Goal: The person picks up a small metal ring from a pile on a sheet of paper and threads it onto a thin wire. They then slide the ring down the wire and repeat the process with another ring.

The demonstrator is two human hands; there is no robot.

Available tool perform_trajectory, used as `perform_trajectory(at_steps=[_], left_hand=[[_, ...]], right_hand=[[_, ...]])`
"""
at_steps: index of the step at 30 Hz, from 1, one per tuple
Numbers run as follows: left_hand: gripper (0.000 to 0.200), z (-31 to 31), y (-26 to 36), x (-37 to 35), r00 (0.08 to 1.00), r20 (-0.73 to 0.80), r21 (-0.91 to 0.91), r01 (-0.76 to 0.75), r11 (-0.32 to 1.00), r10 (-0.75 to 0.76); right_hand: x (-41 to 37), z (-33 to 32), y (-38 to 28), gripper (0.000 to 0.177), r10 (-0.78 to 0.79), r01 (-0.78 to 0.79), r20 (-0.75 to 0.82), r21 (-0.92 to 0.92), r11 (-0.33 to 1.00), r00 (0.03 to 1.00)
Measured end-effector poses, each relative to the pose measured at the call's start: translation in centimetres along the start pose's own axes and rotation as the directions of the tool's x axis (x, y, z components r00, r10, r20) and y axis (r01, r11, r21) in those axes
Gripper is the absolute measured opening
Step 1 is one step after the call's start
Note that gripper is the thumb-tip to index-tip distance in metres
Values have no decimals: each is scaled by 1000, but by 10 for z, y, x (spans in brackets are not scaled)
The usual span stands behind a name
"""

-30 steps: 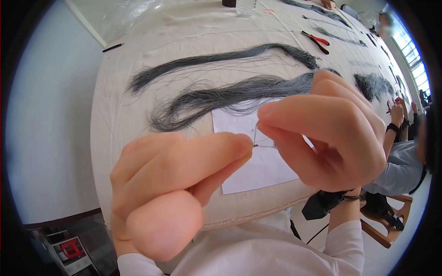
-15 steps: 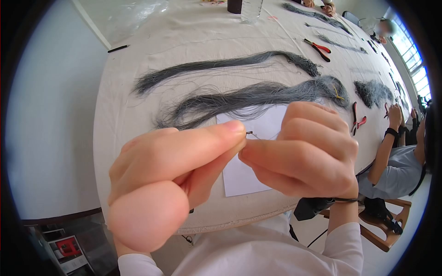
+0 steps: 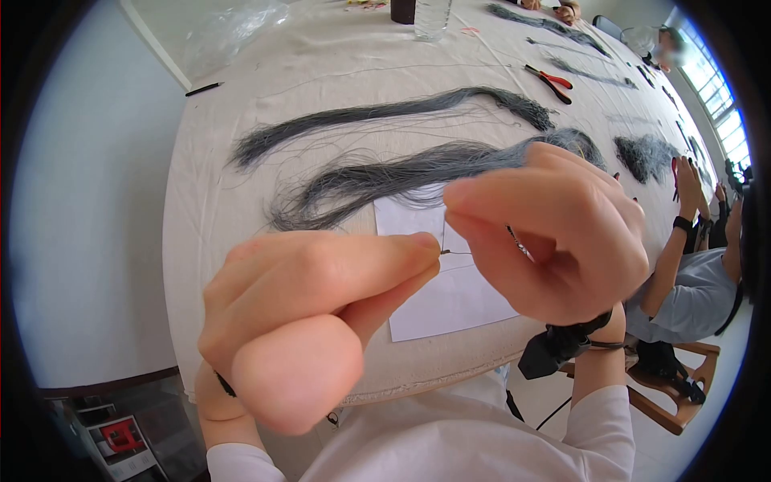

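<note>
While pale cloth covers the tabletop (image 3: 209,201), running toward a bright window (image 3: 719,96), a paper sheet (image 3: 450,309) lies near two grey fibre bundles. Above the paper, the left hand (image 3: 297,277) keeps a closed grip on a small dark piece (image 3: 446,251), its short length pointing rightward, roughly level; the right hand (image 3: 562,233) pinches a thin strand (image 3: 444,229) rising from it.
</note>
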State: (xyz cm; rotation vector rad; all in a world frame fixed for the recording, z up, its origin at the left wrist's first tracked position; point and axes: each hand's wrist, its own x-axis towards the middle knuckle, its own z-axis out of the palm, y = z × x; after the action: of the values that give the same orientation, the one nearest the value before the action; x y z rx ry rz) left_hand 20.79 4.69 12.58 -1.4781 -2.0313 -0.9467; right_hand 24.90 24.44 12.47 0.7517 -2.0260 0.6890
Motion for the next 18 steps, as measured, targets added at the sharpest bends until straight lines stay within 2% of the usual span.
perform_trajectory(at_steps=[5,13,14,16,18], left_hand=[[56,6,-6,-2,996,-88,-54,-25,998,20],[52,6,-12,-4,969,-246,-122,-67,990,36],[52,4,-11,-3,968,-249,-120,-67,991,35],[49,-1,-7,2,990,-141,23,19,1000,-15],[48,-1,-11,2,987,-160,-16,-18,1000,15]], right_hand=[[-6,12,8,25,141,-146,47,146,978,989],[-9,22,2,26,-15,14,2,138,990,1000],[-9,22,-1,26,-18,17,3,139,990,1000],[-8,21,-8,26,-16,17,-5,71,997,1000],[-8,21,-13,25,-20,21,-29,42,999,999]])
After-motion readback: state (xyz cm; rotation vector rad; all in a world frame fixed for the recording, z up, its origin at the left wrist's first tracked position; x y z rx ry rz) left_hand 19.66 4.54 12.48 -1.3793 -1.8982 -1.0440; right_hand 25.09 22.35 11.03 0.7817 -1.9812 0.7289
